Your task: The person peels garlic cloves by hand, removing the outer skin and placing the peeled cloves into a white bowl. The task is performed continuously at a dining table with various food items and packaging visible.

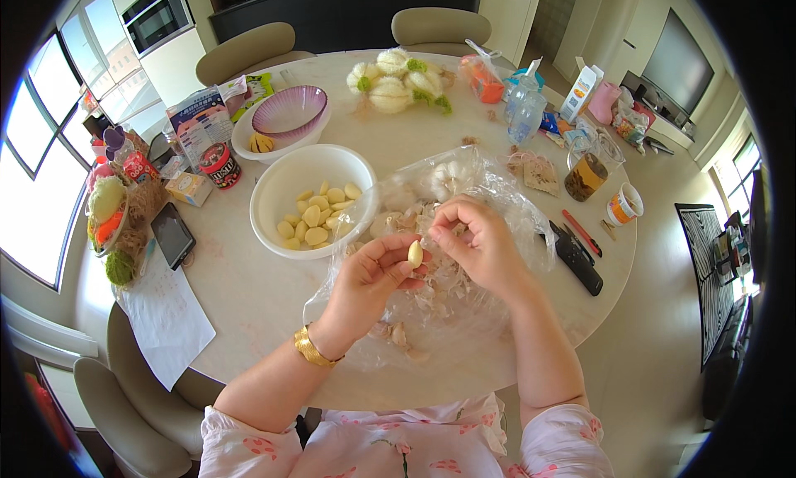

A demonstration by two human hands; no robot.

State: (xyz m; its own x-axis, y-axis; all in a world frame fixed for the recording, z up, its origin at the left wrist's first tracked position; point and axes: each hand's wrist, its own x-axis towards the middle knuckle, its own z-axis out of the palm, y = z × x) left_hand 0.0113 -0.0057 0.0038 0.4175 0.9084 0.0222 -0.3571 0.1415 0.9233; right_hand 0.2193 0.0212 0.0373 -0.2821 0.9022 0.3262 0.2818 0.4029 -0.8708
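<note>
A peeled garlic clove [415,254] is pinched between the thumb and fingers of my left hand [373,266]. Close beside it, my right hand [482,245] has thumb and forefinger brought together; whether a scrap of skin is between them is too small to tell. Under both hands spreads a clear plastic bag [522,229] with loose garlic skins [435,291] on it. Whole garlic bulbs [449,178] sit at its far side, and several unpeeled cloves [398,335] lie nearer me. To the left, a white bowl [261,204] holds many peeled cloves [313,215].
Farther back are a purple ribbed bowl [289,108] inside a white basin [242,136] and fuzzy crocheted items [398,83]. On the right lie a black remote control [575,260], a red pen-like tool [583,232] and a jar of dark liquid [586,176]. A phone [173,234] rests at left.
</note>
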